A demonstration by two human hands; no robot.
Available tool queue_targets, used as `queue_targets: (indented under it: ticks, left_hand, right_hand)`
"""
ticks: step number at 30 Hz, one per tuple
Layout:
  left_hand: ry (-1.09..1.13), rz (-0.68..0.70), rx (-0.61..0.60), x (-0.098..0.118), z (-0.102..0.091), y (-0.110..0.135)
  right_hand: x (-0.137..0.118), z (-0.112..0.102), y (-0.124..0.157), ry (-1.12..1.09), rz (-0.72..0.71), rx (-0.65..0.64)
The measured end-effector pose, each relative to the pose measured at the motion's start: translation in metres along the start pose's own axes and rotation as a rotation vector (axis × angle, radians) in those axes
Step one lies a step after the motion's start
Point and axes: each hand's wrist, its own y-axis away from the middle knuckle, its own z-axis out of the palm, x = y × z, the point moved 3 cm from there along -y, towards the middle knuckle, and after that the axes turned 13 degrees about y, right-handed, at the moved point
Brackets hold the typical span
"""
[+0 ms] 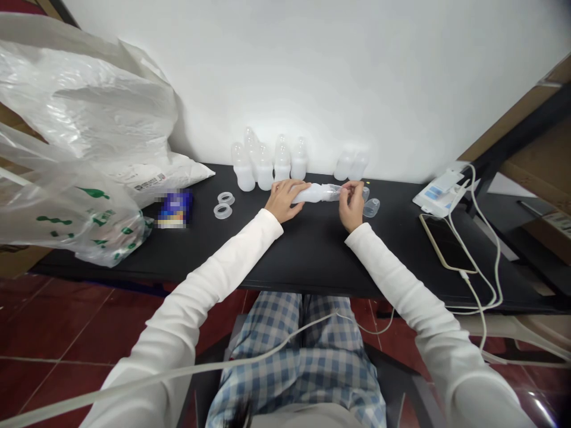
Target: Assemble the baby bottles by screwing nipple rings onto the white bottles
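Note:
A white baby bottle (308, 193) is held on its side just above the black table, its neck pointing right. My left hand (285, 199) wraps around its base end. At the other end, my right hand (351, 204) pinches a clear, soft-looking nipple (331, 191) at the bottle's mouth; its tip is hidden by the fingers. Beside the right hand lies a clear nipple-like piece (372, 207), with another partly hidden behind the fingers. Several white bottles with clear domed tops (282, 160) stand behind the left hand. Two bottles without domes (351, 165) stand further right.
Two translucent rings (222, 211) lie on the black table (312, 255), left of my hands. Large plastic bags (80, 119) and a blurred blue packet (175, 208) fill the left side. On the right are a phone (447, 242), white cables and a white-blue packet (439, 191).

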Motion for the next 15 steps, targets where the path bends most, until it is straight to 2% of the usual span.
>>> queue_targets:
  ticks: [4, 7, 11, 15]
  left_hand:
    - [0.102, 0.053, -0.056, 0.004, -0.003, 0.001]
    - [0.336, 0.015, -0.092, 0.008, -0.003, 0.001]
    - [0.686, -0.192, -0.042, 0.009, 0.002, 0.0]
    - [0.924, -0.401, -0.103, 0.009, 0.011, -0.002]
  right_hand:
    - [0.004, 0.0, 0.001, 0.012, 0.0, 0.009]
    - [0.003, 0.0, 0.004, -0.013, -0.029, 0.049]
    - [-0.002, 0.003, 0.008, -0.041, -0.037, 0.071]
    - [-0.008, 0.005, 0.01, 0.002, 0.026, 0.066]
